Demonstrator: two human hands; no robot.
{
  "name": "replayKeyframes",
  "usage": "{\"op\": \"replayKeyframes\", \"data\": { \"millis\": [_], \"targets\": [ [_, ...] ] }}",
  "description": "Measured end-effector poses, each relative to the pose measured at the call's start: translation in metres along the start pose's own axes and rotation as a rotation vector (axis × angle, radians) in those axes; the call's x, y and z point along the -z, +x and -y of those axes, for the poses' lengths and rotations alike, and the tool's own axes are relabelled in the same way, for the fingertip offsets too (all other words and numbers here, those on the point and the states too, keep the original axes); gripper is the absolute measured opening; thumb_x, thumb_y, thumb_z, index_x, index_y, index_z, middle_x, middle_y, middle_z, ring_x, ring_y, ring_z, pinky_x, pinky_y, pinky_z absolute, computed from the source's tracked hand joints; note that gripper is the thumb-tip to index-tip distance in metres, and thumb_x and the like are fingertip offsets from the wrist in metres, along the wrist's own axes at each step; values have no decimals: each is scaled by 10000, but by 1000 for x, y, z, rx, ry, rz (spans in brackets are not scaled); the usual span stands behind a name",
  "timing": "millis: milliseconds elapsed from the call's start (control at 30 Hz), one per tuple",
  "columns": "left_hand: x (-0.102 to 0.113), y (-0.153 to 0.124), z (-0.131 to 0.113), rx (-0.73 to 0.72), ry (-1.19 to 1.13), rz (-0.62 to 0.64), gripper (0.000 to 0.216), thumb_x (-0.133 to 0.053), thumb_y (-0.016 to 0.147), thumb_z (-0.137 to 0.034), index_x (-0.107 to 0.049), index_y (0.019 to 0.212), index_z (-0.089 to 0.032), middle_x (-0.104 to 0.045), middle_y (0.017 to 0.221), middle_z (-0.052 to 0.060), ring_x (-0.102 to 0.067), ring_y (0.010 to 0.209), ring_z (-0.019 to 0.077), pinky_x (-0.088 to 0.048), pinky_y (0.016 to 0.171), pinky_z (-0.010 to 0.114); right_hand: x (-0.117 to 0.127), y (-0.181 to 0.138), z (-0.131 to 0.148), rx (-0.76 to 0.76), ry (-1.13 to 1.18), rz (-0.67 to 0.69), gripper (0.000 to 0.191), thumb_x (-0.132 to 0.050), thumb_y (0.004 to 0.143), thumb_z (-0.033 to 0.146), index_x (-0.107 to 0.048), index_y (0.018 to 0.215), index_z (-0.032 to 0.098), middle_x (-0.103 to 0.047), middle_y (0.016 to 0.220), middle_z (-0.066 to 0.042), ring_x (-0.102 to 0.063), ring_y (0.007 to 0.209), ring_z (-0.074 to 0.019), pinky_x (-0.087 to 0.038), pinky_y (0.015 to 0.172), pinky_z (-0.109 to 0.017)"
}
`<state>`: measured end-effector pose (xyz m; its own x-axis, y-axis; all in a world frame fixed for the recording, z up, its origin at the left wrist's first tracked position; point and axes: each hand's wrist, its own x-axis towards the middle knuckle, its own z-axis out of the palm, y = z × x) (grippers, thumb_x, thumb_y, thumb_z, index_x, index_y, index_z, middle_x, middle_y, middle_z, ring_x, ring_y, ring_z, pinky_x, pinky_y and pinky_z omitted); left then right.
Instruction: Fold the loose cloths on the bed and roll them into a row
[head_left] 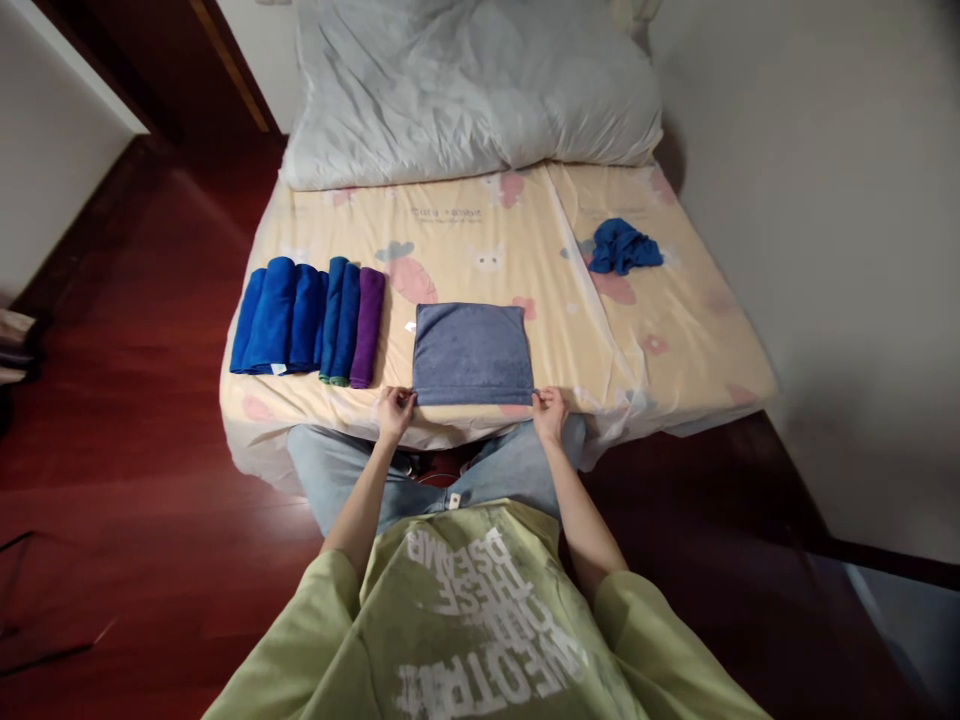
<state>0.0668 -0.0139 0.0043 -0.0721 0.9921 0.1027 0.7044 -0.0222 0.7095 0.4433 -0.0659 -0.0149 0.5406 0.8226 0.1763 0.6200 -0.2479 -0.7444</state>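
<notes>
A grey-blue towel (pixel 472 345) lies flat on the bed in front of me, its near edge turned over in a narrow fold. My left hand (pixel 396 412) pinches the near left corner of that fold. At the near right corner, my right hand (pixel 550 412) pinches the other end. To the left of the towel, several rolled towels lie side by side: blue rolls (pixel 271 315), slimmer blue rolls with green ends (pixel 340 320), and a purple roll (pixel 368 327) closest to the grey-blue towel.
The bed (pixel 690 330) has a yellow sheet printed with carrots. A crumpled blue cloth (pixel 625 246) lies at the far right. A pale grey quilt (pixel 472 90) is heaped at the back. Dark red floor (pixel 150 400) shows at the left, a wall (pixel 825 250) at the right.
</notes>
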Motion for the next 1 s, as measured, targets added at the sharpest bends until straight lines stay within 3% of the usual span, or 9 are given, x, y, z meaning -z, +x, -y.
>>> {"op": "replayKeyframes", "data": {
  "millis": [67, 133, 267, 400, 567, 800, 1000],
  "targets": [
    [1, -3, -2, -87, 35, -4, 137, -632, 922, -287, -704, 1010, -210, -647, 1104, 119, -608, 1043, 243, -521, 909, 356, 1, -2, 1, 98, -25, 12, 257, -561, 886, 316, -714, 1030, 168, -735, 1007, -144, -650, 979, -252, -508, 972, -422],
    [2, -5, -3, -237, 95, 80, 200, -567, 958, -215, -718, 1088, -224, -649, 1246, 128, -572, 1177, 257, -498, 983, 383, 3, -4, 0, 196, -40, 48, 294, -509, 921, 288, -742, 1057, 171, -706, 1099, -159, -638, 1054, -255, -504, 1008, -423],
    [2, -11, 0, -443, 195, 251, 363, -512, 944, -115, -701, 1239, -211, -670, 1346, 124, -554, 1268, 284, -440, 1077, 469, 14, -8, -5, 382, -98, 145, 399, -434, 959, 248, -745, 1193, 161, -679, 1206, -163, -609, 1152, -264, -488, 1071, -445],
    [-1, -18, 6, -468, 213, 230, 495, -545, 911, -152, -619, 1400, -179, -606, 1465, 122, -521, 1342, 309, -421, 1124, 482, 27, -11, -7, 510, -244, 267, 484, -504, 928, 284, -665, 1363, 147, -639, 1349, -153, -536, 1251, -306, -457, 1115, -474],
    [-8, -17, -2, -375, 241, 212, 599, -571, 835, -108, -605, 1428, -189, -598, 1477, 124, -503, 1368, 334, -424, 1114, 489, 30, -13, -3, 495, -336, 262, 466, -469, 947, 291, -687, 1339, 167, -689, 1272, -135, -562, 1184, -309, -489, 1048, -450],
    [-8, -1, -12, -358, 259, 208, 407, -541, 896, -96, -706, 1251, -209, -698, 1318, 133, -548, 1277, 311, -428, 1059, 486, 21, -2, 6, 503, -410, 223, 422, -502, 895, 217, -741, 1239, 164, -716, 1166, -162, -582, 1074, -303, -482, 945, -446],
    [10, -6, -6, -445, 292, 225, 348, -540, 962, -158, -711, 1259, -218, -611, 1425, 128, -484, 1336, 311, -401, 1102, 470, 34, -3, 10, 568, -469, 253, 427, -458, 915, 149, -743, 1231, 185, -689, 1240, -161, -557, 1119, -317, -441, 941, -478]
  ]
}}
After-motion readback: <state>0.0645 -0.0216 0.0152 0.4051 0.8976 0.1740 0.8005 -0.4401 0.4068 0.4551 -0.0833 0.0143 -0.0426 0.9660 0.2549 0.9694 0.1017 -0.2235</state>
